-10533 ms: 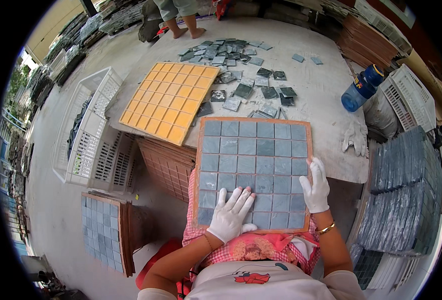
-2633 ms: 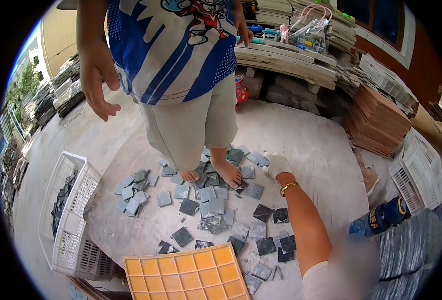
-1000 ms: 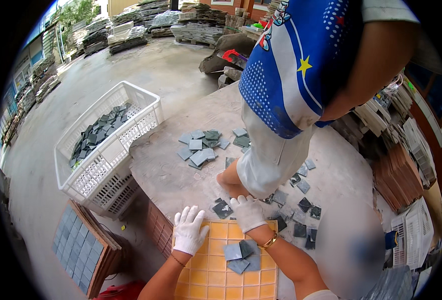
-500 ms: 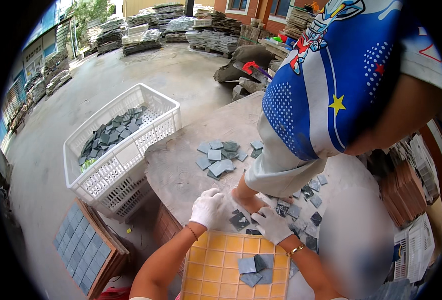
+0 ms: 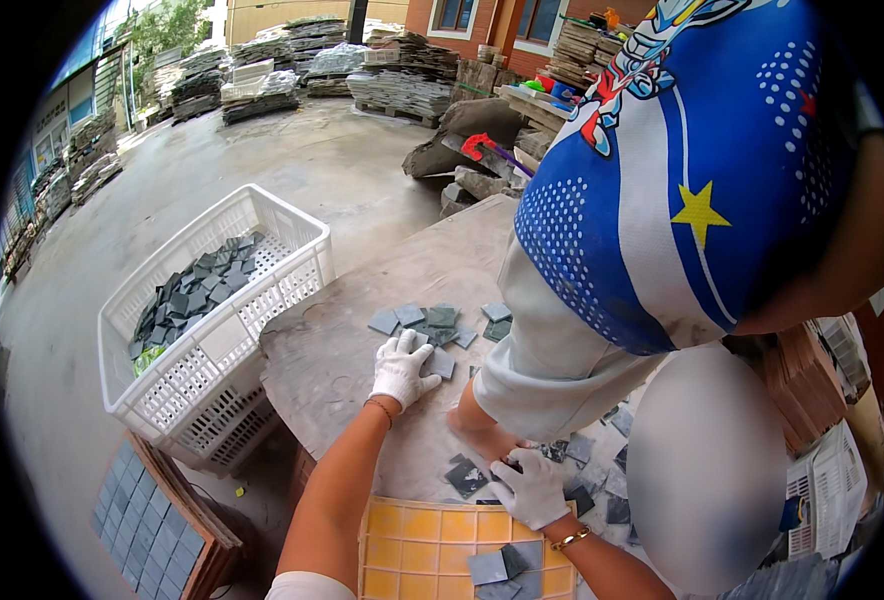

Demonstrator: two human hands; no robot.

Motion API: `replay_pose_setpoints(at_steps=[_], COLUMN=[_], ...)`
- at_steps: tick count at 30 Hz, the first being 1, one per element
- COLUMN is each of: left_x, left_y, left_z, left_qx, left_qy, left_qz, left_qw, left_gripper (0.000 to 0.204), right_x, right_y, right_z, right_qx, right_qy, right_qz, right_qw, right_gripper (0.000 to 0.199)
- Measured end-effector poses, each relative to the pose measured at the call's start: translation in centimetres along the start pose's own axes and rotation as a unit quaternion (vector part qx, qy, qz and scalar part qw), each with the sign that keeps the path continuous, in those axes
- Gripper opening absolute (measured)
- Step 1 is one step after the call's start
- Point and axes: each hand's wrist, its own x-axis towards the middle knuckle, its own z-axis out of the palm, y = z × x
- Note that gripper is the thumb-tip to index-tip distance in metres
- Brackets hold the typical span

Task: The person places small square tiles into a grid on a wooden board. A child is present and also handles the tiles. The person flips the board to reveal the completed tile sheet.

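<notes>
My left hand (image 5: 400,372), in a white glove, rests its outstretched fingers at the near edge of a pile of grey-green stone tiles (image 5: 440,318). My right hand (image 5: 530,490), also gloved, is curled with a small dark tile (image 5: 507,467) at its fingertips, just beyond the grid tray and beside a person's bare foot (image 5: 477,438). The yellow tray (image 5: 412,548) has pale dividers forming square compartments. A few grey tiles (image 5: 502,568) lie in its near right part, some overlapping. Another dark tile (image 5: 466,478) lies left of my right hand.
A person in a blue top (image 5: 602,230) stands on the table (image 5: 322,330), taking up its right side. Loose tiles (image 5: 580,450) lie around the legs. Left stands a white crate (image 5: 212,335) of tiles, with a tiled panel (image 5: 147,520) nearer. A blurred patch hides the lower right.
My left hand has moved forward from near the tray to the tile pile. My right hand stays by the foot, now lower in the view. The view has shifted, and the person leans more to the right.
</notes>
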Motion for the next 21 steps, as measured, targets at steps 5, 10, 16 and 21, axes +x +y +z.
replay_pose_setpoints(at_steps=[5,10,16,21], left_x=[-1.3,-4.2,-2.0,-1.3], left_y=[-0.4,1.1,-3.6,-2.5], left_z=[-0.7,-2.7,1.2,0.9], left_qx=[-0.081,-0.106,0.038,-0.059], left_qy=[0.000,0.048,0.087,0.146], left_qz=[0.098,0.266,-0.064,-0.144], left_qw=[0.992,0.957,0.993,0.977], left_gripper=[0.026,0.046,0.066,0.064], right_x=[0.4,7.2,22.3,29.7], right_y=[-1.2,-5.5,-7.5,-3.4], right_z=[-0.9,-1.7,9.1,8.7], right_qx=[-0.090,0.061,0.099,-0.022], right_qy=[-0.032,0.067,0.032,-0.097], right_qz=[-0.006,-0.037,0.238,0.458], right_qw=[0.995,0.995,0.966,0.883], right_gripper=[0.031,0.035,0.060,0.059])
